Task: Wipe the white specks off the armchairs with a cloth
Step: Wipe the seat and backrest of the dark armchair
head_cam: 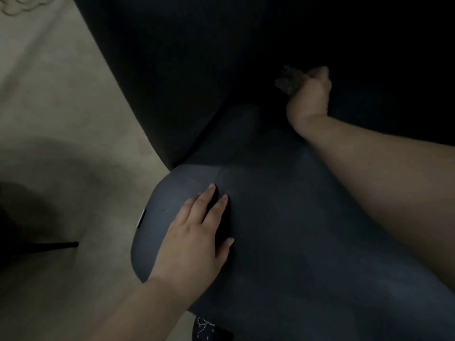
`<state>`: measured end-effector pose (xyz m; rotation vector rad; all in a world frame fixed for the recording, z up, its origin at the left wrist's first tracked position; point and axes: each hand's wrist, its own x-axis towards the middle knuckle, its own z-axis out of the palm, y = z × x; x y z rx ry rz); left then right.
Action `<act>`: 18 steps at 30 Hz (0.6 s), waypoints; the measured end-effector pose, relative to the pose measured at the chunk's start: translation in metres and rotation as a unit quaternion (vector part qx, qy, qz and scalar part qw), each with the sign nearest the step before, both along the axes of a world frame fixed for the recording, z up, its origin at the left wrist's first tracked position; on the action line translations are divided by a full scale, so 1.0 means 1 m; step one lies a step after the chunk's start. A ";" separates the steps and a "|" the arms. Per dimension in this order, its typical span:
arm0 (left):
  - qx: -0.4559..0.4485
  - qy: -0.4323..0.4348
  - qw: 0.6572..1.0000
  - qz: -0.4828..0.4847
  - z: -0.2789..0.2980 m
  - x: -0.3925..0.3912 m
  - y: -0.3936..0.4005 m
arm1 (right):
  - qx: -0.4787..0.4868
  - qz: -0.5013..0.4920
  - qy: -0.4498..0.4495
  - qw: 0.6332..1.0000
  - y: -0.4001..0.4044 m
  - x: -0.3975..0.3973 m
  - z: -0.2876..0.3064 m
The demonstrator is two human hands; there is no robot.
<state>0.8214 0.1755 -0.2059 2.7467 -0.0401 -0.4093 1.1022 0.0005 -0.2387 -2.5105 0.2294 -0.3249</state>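
Dim room, pale floor (pixel 61 99) to left. Left hand (pixel 194 232) laid flat, fingers straight, on dark armchair (pixel 283 242) back. Right hand (pixel 311 94) clenched around dark cloth (pixel 285 81), low near seat. No specks discernible; remaining work could not be judged.

A dimly lit room in a home, most likely a living room: a dark blue upholstered armchair (pixel 283 242) with a rounded, padded arm fills most of the view. To the left of the armchair lies a pale beige floor (pixel 61 119), and a cream, scallop-edged textile (pixel 14 6) shows at the far upper left.
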 end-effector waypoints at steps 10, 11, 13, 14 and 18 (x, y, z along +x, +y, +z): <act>0.010 -0.004 0.996 0.093 -0.001 0.005 0.019 | -0.011 0.320 0.096 0.943 0.041 -0.086 0.010; 0.015 -0.001 0.995 0.096 -0.001 0.005 0.021 | -0.014 0.357 0.091 0.929 0.043 -0.103 0.011; 0.028 0.009 0.995 0.095 0.000 0.003 0.025 | -0.029 0.419 0.108 0.901 0.044 -0.137 0.010; 0.032 0.013 0.995 0.094 0.000 0.002 0.027 | -0.032 0.438 0.118 0.890 0.042 -0.153 0.013; 0.042 0.022 0.995 0.086 0.005 -0.009 0.033 | -0.048 0.485 0.168 0.857 0.028 -0.207 0.018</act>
